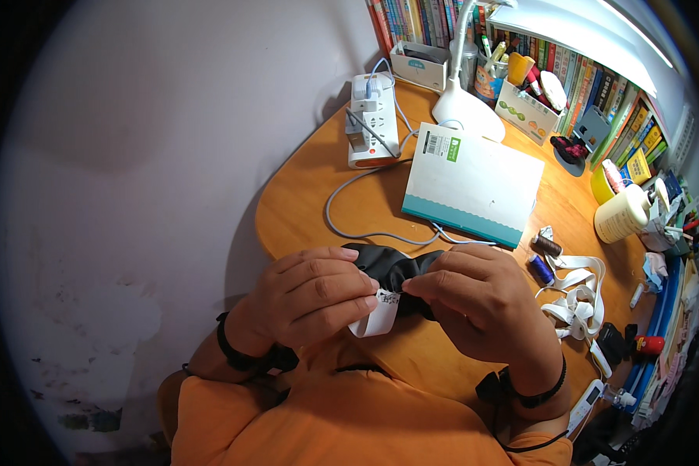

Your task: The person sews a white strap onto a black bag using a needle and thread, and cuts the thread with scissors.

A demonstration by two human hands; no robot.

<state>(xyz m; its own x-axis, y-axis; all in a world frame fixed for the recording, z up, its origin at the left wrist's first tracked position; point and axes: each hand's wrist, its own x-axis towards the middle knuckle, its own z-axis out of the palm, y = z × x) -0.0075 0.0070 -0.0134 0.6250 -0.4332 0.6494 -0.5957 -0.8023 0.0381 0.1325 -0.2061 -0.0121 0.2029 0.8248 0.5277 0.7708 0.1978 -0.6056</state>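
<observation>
Close in front of my chest, both hands work at a bunched piece of black cloth (380, 264). A folded strip of white elastic band (376, 320) hangs against it, with dark, ragged stitching along its upper edge. My left hand (314, 299) is closed, its fingertips gripping the elastic where it meets the cloth. From the other side my right hand (474, 303) pinches the black cloth beside the stitched edge with thumb and forefinger. Whether a needle sits in that pinch is too small to see. Part of the cloth is hidden behind the fingers.
Beyond my hands lies a white and teal notebook (474, 182), near a power strip (374, 124) and grey cable. Thread spools (542, 269) and loose white elastic (586, 287) sit at right. A lamp (467, 109) and pump bottle (621, 215) stand farther back.
</observation>
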